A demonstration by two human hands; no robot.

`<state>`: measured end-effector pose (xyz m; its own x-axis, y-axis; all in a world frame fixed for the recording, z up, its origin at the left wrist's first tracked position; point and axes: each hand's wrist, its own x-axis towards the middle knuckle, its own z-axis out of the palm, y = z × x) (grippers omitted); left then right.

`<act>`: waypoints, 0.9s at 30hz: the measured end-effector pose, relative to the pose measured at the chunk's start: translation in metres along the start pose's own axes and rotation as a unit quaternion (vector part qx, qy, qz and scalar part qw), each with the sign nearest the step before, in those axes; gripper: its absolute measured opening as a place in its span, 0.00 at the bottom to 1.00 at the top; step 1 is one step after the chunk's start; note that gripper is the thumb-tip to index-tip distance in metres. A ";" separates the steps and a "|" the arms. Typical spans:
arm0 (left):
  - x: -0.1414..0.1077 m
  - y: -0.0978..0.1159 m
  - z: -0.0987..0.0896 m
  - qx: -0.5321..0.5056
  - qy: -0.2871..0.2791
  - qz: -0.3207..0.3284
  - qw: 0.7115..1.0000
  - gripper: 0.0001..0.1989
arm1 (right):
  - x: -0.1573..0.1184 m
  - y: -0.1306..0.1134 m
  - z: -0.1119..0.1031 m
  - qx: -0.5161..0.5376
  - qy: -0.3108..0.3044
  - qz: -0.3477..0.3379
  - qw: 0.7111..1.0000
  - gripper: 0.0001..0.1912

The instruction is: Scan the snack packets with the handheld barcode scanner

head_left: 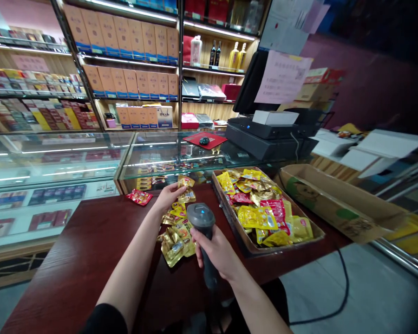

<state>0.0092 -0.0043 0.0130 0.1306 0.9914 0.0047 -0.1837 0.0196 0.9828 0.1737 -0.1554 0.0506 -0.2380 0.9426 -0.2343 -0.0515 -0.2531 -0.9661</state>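
Note:
My right hand [216, 250] is wrapped round the handle of a dark barcode scanner [201, 217], whose head shows a small blue light. Farther forward, my left hand [169, 195] pinches a gold snack packet [186, 182] at its left edge, close to the glass case. Between my arms lies a loose pile of gold and yellow snack packets [176, 239] on the dark red table. A red snack packet [140, 196] rests by itself left of my left hand. To the right, a shallow cardboard box [244, 249] holds many yellow, gold and red packets.
A longer cardboard box [320, 199] stands at the right edge of the table [73, 260]. Behind is a glass display counter [153, 153] with a red mouse pad [195, 138] and a computer mouse [204, 141]. A monitor [251, 83] stands at back right; a black cable [344, 287] hangs at right.

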 end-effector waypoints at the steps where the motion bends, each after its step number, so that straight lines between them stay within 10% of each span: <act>1: -0.001 0.001 0.000 0.004 0.004 0.003 1.000 0.24 | 0.000 -0.001 0.001 0.000 -0.002 -0.002 1.000 0.20; 27: -0.002 0.004 -0.002 -0.035 -0.015 0.009 0.999 0.25 | 0.001 -0.008 0.003 -0.023 -0.002 -0.028 0.999 0.20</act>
<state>0.0063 -0.0059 0.0171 0.1562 0.9873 0.0283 -0.2536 0.0124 0.9672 0.1704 -0.1527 0.0586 -0.2393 0.9542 -0.1793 -0.0195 -0.1893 -0.9817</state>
